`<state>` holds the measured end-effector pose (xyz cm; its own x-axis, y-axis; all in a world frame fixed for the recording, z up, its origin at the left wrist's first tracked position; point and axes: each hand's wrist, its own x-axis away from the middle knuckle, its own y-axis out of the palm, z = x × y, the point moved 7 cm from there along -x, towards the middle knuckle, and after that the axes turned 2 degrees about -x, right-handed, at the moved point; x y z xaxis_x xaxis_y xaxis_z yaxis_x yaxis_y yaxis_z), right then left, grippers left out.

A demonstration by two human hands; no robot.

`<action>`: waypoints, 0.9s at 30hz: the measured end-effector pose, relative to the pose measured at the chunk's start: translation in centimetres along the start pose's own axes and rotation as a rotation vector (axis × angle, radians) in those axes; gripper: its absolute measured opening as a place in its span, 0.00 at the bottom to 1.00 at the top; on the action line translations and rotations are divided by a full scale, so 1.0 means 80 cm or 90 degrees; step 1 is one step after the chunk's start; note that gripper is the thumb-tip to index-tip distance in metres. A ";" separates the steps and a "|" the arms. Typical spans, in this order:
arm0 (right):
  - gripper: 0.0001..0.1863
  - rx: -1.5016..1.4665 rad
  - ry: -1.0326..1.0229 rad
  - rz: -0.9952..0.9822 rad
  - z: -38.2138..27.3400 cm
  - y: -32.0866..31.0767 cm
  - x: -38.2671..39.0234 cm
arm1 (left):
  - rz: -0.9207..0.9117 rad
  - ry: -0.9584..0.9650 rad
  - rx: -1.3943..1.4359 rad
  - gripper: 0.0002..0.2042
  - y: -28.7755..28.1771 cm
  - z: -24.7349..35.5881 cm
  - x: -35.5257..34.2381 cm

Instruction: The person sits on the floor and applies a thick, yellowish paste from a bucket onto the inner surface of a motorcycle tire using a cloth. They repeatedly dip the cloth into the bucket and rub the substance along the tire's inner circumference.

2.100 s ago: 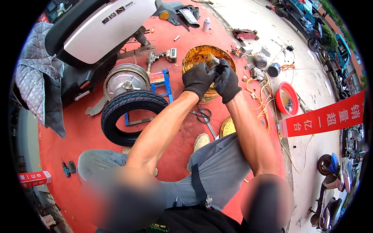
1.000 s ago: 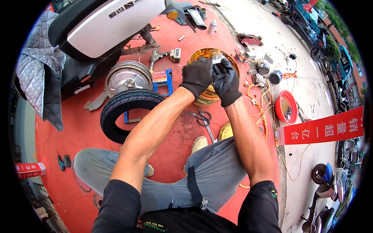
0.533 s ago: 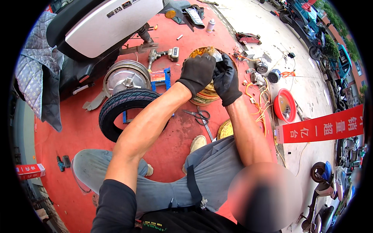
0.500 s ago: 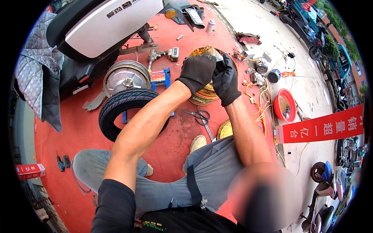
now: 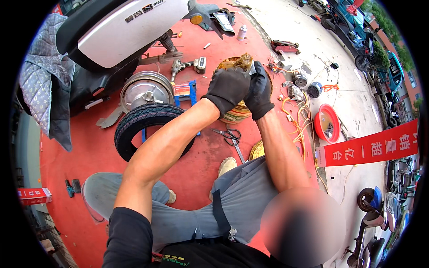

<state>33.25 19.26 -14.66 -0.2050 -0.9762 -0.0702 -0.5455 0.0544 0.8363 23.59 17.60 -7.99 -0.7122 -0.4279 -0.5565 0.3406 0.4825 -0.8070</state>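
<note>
Both my hands wear black gloves and work close together over a round tin [image 5: 234, 117], whose inside looks smeared with brown, grease-like stuff. My left hand [image 5: 228, 87] is closed, knuckles up. A wet-looking brown lump [image 5: 244, 62] stands out just beyond its fingers; whatever carries it is hidden. Beside it, my right hand [image 5: 260, 91] is also closed, with a small pale piece [image 5: 252, 69] showing at its fingertips. What either hand grips cannot be made out. Near the tin lie black-handled scissors [image 5: 232, 136] and a second gold-coloured round thing [image 5: 257, 150], partly behind my right forearm.
A black tyre [image 5: 127, 130] leans by a metal wheel hub [image 5: 146, 90] on the left. A cordless impact wrench [image 5: 190, 65] lies behind a blue frame [image 5: 192, 89]. Motors [image 5: 314, 90], orange cables and a red basin [image 5: 327, 123] stand right. A white scooter body [image 5: 134, 33] looms at upper left.
The brown lump now shows larger and clearer beyond my left hand. My left hand has shifted slightly down; the right hand has moved a little left. Both remain closed.
</note>
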 end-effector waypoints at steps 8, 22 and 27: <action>0.16 -0.070 0.009 0.059 -0.003 -0.039 -0.019 | 0.041 -0.123 0.137 0.06 0.016 -0.009 0.007; 0.17 -0.127 -0.005 -0.085 -0.039 -0.014 0.001 | 0.010 -0.345 0.634 0.13 0.021 -0.028 0.016; 0.17 -0.071 -0.039 -0.067 -0.037 -0.011 0.001 | 0.054 -0.277 0.565 0.13 0.009 -0.022 0.013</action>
<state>36.09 18.50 -13.76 -0.2021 -0.9606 -0.1910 -0.4732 -0.0750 0.8778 22.04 18.86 -8.82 -0.4375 -0.7477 -0.4996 0.8425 -0.1467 -0.5183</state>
